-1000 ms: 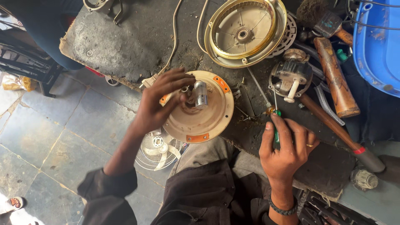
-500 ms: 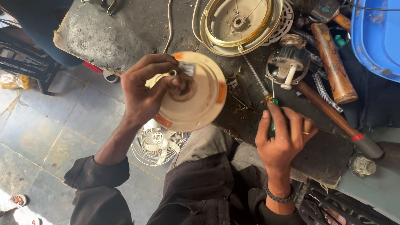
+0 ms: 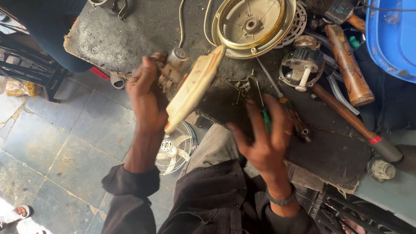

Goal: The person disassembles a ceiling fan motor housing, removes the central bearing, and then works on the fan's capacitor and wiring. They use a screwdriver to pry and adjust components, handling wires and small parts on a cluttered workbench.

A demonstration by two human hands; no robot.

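1. Your left hand (image 3: 145, 93) is clamped on a cream fan-motor cover (image 3: 193, 89), fingers wrapped behind it near a small metal part with wiring (image 3: 173, 65); the picture is blurred there, so the exact grip is unclear.
2. The cover is lifted clear of the counter (image 3: 130, 30), above its near edge and between your two hands.
3. Orientation: the disc is seen nearly edge-on. Its long axis runs diagonally from lower left to upper right, the upper end close to the gold-rimmed housing (image 3: 253, 26). Its broad face looks to be turned toward your right hand.
4. Your right hand (image 3: 264, 138) has its fingers spread apart while a green-handled screwdriver (image 3: 264, 115) lies against the palm side, shaft pointing away from you; blur makes it hard to tell how firmly it is held.
5. Progress, as a judgement: the fan is already in pieces, with the housing, a bare motor (image 3: 301, 65) and a wooden-handled hammer (image 3: 351, 117) lying separately on the counter. The cover appears freed; sorting or refitting the parts seems still to come.
6. A small white fan grille (image 3: 177, 149) lies on the floor below the cover.
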